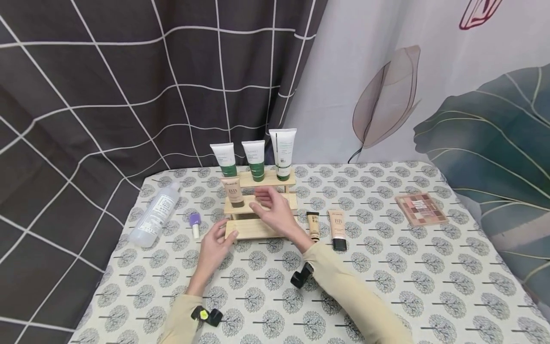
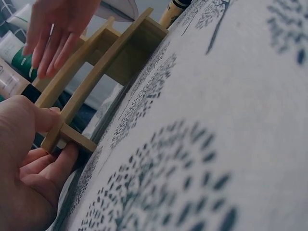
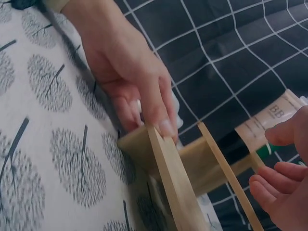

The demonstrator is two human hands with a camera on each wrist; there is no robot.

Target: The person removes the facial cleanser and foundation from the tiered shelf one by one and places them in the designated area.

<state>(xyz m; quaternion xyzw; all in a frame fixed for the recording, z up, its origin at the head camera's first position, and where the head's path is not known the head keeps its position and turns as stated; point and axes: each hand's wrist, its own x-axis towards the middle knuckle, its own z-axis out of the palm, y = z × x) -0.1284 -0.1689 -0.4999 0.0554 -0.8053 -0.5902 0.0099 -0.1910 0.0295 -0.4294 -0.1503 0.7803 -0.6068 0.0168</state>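
In the head view, the BB tube [image 1: 234,193] stands cap-down at the left end of the middle step of the wooden stand [image 1: 253,230], its long axis near upright, top tipping slightly toward 11 o'clock. The right hand [image 1: 275,211] is the nearer: relaxed, holding nothing, with the tube just off its fingers at 10 o'clock. The left hand [image 1: 216,242] pinches the lowest step's left end, the tube at 1 o'clock from it. The steps run from 9 to 3 o'clock.

The sleeves [image 1: 358,294] are pale beige; both wristbands [image 1: 307,270] are black; the left bears a yellow patch [image 1: 204,315].
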